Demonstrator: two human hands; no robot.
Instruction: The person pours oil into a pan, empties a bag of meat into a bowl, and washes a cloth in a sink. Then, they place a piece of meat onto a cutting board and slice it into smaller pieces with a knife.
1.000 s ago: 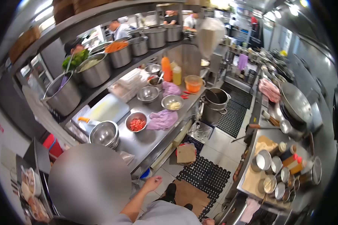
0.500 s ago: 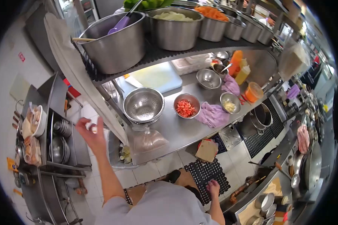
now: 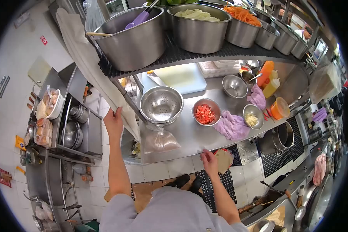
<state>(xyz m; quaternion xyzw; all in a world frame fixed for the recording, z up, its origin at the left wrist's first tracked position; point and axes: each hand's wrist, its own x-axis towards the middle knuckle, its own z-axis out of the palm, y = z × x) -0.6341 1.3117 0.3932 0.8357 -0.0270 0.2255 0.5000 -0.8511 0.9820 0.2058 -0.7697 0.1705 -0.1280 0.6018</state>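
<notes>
At the lower left edge of a hanging white cloth (image 3: 85,58) is my left hand (image 3: 114,125), its fingers and thumb closed on the fabric. My right hand (image 3: 210,164) holds nothing I can see, its fingers loosely bent and apart, by the front edge of the steel counter (image 3: 185,145). Between the hands, on the counter, are a colander (image 3: 161,105), a bag of pale contents (image 3: 161,141) and a bowl of chopped red pieces (image 3: 206,112). A purple cloth (image 3: 231,125) lies right of that bowl.
Above the counter, a shelf (image 3: 178,52) holds steel containers of vegetables. A cutting board (image 3: 181,79) with a knife (image 3: 155,78) lies under it. Steel racks (image 3: 91,129) stand on the left. On the right are a deep pot (image 3: 283,136) and a cooking station with pans.
My left hand has moved from open space beside the hanging cloth onto its edge. My right hand has risen to the counter's front edge. The whole view has shifted.
</notes>
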